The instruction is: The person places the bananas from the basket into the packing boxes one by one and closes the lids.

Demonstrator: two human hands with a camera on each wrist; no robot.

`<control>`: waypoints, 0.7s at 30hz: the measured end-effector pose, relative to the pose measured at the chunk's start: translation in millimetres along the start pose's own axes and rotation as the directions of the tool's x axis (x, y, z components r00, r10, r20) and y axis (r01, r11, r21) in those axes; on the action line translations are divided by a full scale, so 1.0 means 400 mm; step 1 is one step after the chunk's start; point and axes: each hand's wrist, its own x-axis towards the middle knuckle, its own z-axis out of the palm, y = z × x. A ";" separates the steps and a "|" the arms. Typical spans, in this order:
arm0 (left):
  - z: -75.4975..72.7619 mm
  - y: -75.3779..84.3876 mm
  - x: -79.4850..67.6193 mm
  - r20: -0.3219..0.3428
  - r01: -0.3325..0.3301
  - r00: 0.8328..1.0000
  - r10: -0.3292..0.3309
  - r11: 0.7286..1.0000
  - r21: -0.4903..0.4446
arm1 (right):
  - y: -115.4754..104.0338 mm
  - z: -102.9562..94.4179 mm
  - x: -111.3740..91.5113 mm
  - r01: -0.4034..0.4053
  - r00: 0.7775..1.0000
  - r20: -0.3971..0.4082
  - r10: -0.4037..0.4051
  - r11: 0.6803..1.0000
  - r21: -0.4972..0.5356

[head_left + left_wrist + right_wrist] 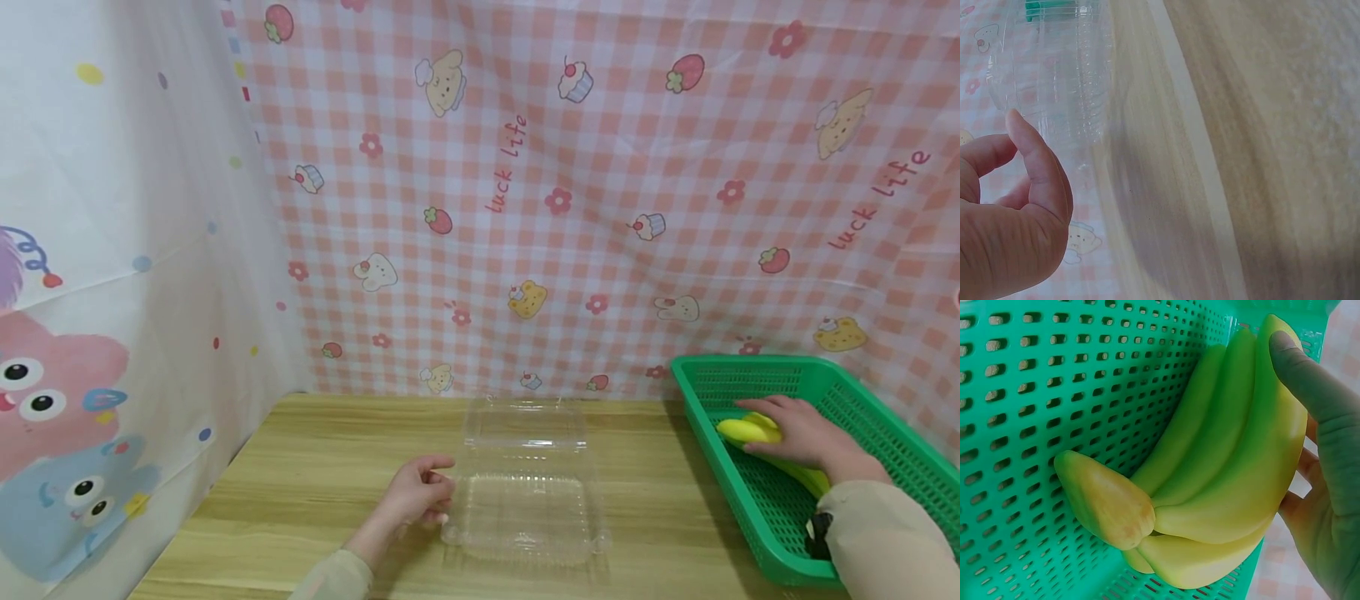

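My right hand (802, 433) reaches into the green plastic basket (712, 450) and grips a bunch of bananas (1229, 469). In the right wrist view the thumb lies along the outer banana, with the other fingers behind it. The bunch is yellow with green tints, its thick stem end toward the basket's perforated wall. At the left side of a clear plastic clamshell box (525, 517) is my left hand (420, 492), its fingers loosely bent and fingertips right at the box's edge. That box stands with its lid (525, 421) raised at the back.
Both hands work over a wood-grain table (315, 467). Behind it hangs a pink checked cloth (480, 167) printed with cartoon figures, and a white printed cloth (172, 275) hangs on the left. The basket stands at the table's right side, close to the back cloth.
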 end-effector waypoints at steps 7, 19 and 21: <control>-0.001 0.002 0.001 0.004 0.001 1.000 -0.001 1.000 0.001 | -0.001 -0.003 0.001 -0.004 1.000 0.006 0.004 1.000 -0.001; -0.001 0.002 -0.001 0.002 -0.004 1.000 0.004 1.000 -0.002 | 0.009 -0.001 -0.007 0.009 1.000 0.001 -0.009 1.000 0.030; -0.001 0.000 0.000 0.007 -0.004 1.000 0.004 1.000 -0.005 | 0.009 -0.001 -0.009 0.013 1.000 -0.003 -0.013 0.999 0.034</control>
